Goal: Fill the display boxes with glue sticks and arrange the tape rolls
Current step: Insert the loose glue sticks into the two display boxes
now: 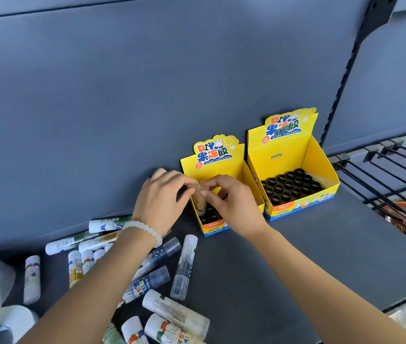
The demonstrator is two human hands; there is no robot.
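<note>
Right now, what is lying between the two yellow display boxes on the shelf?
Nothing: in the head view the smaller display box and the larger display box stand side by side, almost touching, with only a narrow bare gap.

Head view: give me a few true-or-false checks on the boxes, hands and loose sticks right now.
1. Both hands, left hand and right hand, pinch one glue stick at the smaller display box. True.
2. The larger display box is full of glue sticks. False: only empty black holder rings show.
3. Loose glue sticks lie on the shelf left of the boxes. True.
4. The bead bracelet is on the right wrist. False: the left.
</note>
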